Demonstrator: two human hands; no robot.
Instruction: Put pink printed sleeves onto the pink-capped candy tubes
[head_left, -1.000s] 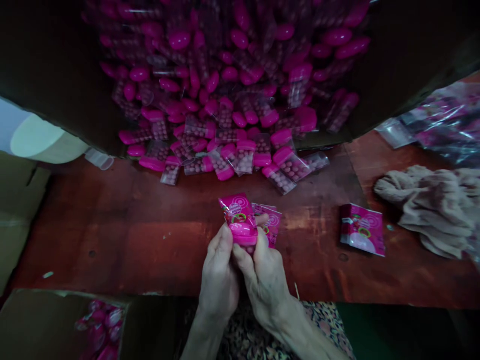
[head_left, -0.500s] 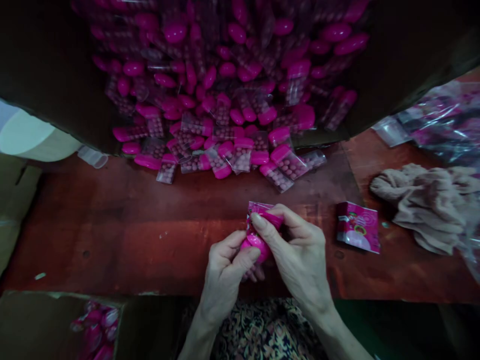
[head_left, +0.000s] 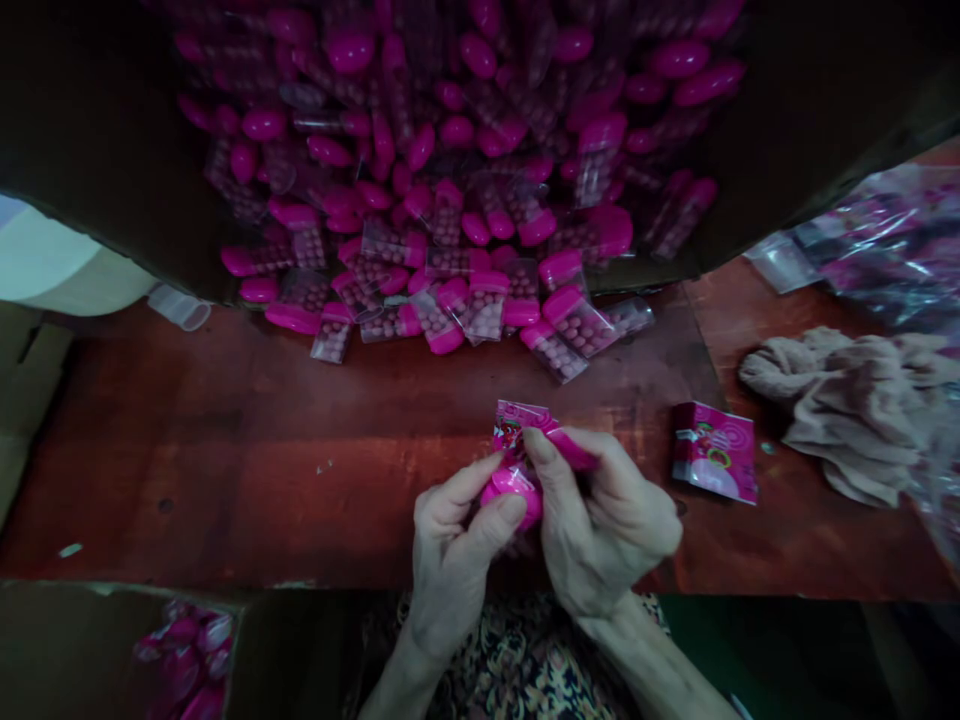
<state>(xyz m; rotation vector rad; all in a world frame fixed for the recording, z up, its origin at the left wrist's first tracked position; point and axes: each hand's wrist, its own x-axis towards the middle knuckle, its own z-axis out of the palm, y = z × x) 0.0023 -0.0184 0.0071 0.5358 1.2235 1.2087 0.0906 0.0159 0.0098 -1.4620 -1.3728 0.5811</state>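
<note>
My left hand [head_left: 450,545] is closed round a small container with a pink cap [head_left: 512,492], thumb pressed on the cap. My right hand [head_left: 604,520] pinches a pink printed label sheet [head_left: 517,428] against that container, fingers curled. Both hands meet just above the near edge of the red-brown table [head_left: 262,470]. A second stack of pink labels [head_left: 714,464] lies flat on the table to the right of my right hand.
A big pile of pink-capped clear candy containers [head_left: 465,180] spills from a dark carton at the back. A crumpled beige cloth [head_left: 855,410] and clear plastic bags [head_left: 892,240] lie at right. A cardboard box [head_left: 112,650] holding several pink containers sits at lower left.
The container has turned from upright in both hands to cap toward me. My right hand has shifted from beneath it to pinching the label on top, fingers curling further in.
</note>
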